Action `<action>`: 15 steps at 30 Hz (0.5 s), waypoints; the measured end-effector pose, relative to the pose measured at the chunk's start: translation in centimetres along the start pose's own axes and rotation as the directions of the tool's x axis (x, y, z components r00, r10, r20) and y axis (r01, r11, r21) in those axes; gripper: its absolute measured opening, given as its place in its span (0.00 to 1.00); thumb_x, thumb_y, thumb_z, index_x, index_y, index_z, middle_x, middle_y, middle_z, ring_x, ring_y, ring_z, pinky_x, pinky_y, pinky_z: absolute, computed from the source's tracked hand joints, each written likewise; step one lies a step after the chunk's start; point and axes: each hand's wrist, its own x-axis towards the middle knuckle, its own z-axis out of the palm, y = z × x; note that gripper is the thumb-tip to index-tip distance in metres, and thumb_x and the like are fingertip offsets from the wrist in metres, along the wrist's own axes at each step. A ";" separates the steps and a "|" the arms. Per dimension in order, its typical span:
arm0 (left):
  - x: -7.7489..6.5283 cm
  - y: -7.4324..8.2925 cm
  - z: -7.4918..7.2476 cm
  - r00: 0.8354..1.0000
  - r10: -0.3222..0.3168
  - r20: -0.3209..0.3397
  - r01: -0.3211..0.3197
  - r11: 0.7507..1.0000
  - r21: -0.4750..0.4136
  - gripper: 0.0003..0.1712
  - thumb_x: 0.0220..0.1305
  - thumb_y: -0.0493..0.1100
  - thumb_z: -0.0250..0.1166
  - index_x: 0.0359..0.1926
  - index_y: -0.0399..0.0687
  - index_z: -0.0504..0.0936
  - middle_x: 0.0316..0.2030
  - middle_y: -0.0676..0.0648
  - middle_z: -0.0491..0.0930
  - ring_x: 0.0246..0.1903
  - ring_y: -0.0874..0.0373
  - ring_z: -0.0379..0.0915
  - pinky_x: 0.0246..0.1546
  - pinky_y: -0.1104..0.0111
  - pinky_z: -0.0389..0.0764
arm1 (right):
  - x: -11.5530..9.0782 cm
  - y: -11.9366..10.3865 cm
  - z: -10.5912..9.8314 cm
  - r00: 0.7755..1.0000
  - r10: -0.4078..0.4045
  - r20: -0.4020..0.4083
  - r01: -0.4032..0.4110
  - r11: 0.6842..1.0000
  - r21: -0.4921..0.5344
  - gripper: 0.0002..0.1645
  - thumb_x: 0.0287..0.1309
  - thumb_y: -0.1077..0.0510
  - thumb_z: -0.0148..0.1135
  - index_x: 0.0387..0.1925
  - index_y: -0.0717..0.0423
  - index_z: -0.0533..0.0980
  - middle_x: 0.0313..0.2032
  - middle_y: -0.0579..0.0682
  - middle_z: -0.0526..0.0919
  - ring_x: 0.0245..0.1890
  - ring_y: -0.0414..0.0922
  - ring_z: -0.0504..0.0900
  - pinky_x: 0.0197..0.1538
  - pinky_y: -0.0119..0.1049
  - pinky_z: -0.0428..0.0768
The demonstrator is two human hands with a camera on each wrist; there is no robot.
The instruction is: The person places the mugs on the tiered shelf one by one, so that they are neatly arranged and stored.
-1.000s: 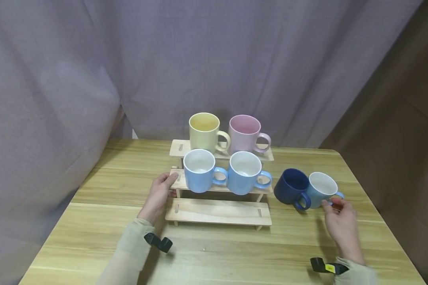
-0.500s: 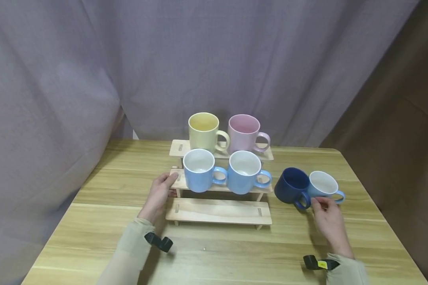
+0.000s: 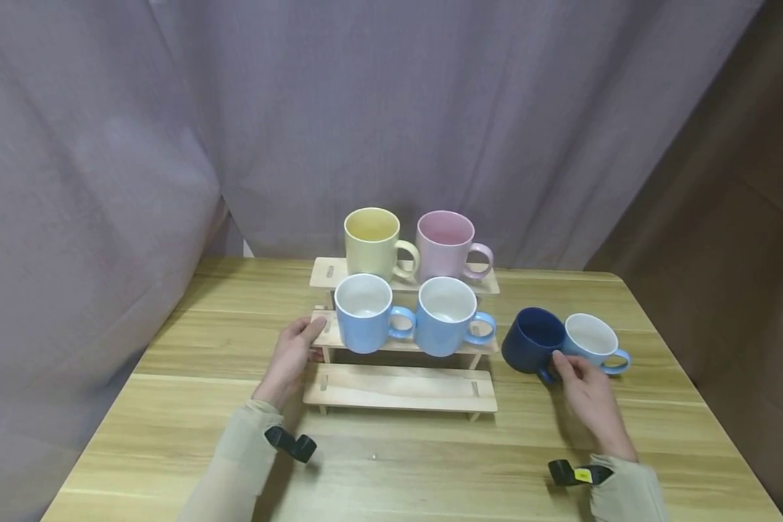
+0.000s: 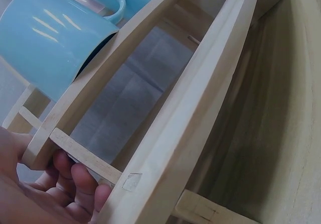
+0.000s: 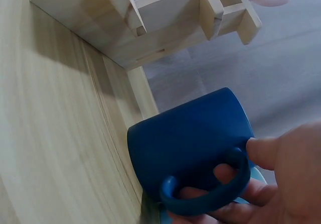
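My left hand (image 3: 291,353) grips the left end of the middle shelf of a three-tier wooden rack (image 3: 398,386); in the left wrist view its fingers (image 4: 83,184) curl under the board. On the right, my right hand (image 3: 589,399) holds the handle of a dark blue mug (image 3: 528,348) that stands on the table. In the right wrist view the thumb lies near the mug's rim, and fingers curl around the handle (image 5: 210,199). Just behind the right hand, a light blue mug (image 3: 590,337) with a white inside stands close against the dark blue one.
A yellow mug (image 3: 370,250) and a pink mug (image 3: 444,250) stand on the rack's top shelf. Two light blue mugs, one left (image 3: 362,322) and one right (image 3: 440,326), occupy the middle shelf. A grey curtain (image 3: 378,109) hangs behind the wooden table (image 3: 378,486).
My right hand has moved left from the light blue mug to the dark blue mug's handle and now holds it. The left hand stays on the rack.
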 end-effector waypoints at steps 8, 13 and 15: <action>-0.1 -0.1 0.0 1.000 -0.002 -0.007 0.002 1.000 -0.005 0.19 0.71 0.47 0.58 0.49 0.34 0.75 0.30 0.48 0.78 0.25 0.58 0.73 0.26 0.68 0.77 | 0.2 -0.1 0.2 0.998 0.054 0.018 -0.054 0.998 0.016 0.35 0.73 0.40 0.43 0.50 0.70 0.77 0.50 0.70 0.78 0.52 0.62 0.74 0.54 0.52 0.69; -0.2 0.0 0.0 1.000 0.003 -0.010 -0.003 1.000 -0.009 0.18 0.71 0.46 0.57 0.50 0.34 0.75 0.29 0.48 0.78 0.25 0.57 0.74 0.26 0.67 0.78 | 0.2 -0.3 0.4 0.997 0.072 -0.017 -0.072 0.997 0.008 0.32 0.73 0.43 0.44 0.47 0.69 0.78 0.47 0.68 0.80 0.50 0.60 0.75 0.50 0.48 0.69; -0.2 0.0 0.1 1.000 0.001 -0.010 -0.001 1.000 -0.011 0.18 0.71 0.46 0.57 0.49 0.34 0.75 0.29 0.48 0.78 0.25 0.57 0.74 0.25 0.68 0.77 | 0.2 -0.3 0.5 0.995 0.092 -0.032 -0.092 0.996 0.017 0.31 0.73 0.44 0.44 0.47 0.69 0.78 0.46 0.68 0.80 0.48 0.58 0.76 0.49 0.45 0.69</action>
